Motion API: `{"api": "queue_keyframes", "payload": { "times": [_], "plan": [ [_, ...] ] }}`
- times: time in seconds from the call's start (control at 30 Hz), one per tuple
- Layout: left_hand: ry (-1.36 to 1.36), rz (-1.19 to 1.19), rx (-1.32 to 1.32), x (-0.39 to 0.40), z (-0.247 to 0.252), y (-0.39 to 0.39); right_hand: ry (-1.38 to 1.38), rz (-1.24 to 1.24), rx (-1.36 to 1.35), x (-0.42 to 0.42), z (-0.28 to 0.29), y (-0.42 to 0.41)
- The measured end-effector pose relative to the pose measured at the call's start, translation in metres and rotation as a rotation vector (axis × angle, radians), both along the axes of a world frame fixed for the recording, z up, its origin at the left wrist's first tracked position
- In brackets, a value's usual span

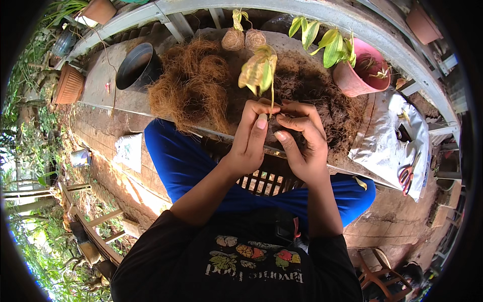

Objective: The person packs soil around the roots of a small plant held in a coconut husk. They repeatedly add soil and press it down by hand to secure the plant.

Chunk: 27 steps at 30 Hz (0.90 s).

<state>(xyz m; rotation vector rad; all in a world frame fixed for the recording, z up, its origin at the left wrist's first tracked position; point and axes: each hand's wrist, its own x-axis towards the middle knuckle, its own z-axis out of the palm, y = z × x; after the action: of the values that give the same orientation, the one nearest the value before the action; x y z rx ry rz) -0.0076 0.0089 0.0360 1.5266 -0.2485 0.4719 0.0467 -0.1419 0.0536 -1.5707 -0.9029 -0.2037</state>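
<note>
My left hand [253, 132] pinches the thin stem of a plant cutting [259, 71] between thumb and fingers. The cutting's yellowing variegated leaves stand above the hand. Close beside it, my right hand [303, 136] has its fingers curled near the stem's lower end; whether it grips anything is unclear. Behind both hands lies dark soil [313, 90] on the bench. A heap of brown coconut fibre [192, 83] is left of the soil. Two fibre-wrapped balls [233, 39] sit at the back, with a small leafy shoot above the left one.
A black plastic pot [137, 68] stands left. At right are a pink pot [360, 71] holding a leafy plant, and a silver plastic sack [392, 139] with scissors [406, 177] on it. A metal rail [294, 5] runs behind. A slatted crate [264, 181] is below the bench edge.
</note>
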Motion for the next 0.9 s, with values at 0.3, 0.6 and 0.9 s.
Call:
{"api": "queue_keyframes", "payload": {
  "times": [0.3, 0.6, 0.9],
  "plan": [
    [0.11, -0.044, -0.047, 0.0, 0.01, 0.001, -0.045, 0.017, -0.072, 0.008, -0.001, -0.005],
    [0.336, -0.141, -0.239, 0.012, 0.009, -0.002, -0.016, -0.016, -0.141, 0.02, -0.011, -0.007],
    [0.249, -0.081, -0.088, 0.009, 0.004, -0.002, -0.009, -0.03, -0.076, 0.012, -0.016, 0.002]
  ]
}}
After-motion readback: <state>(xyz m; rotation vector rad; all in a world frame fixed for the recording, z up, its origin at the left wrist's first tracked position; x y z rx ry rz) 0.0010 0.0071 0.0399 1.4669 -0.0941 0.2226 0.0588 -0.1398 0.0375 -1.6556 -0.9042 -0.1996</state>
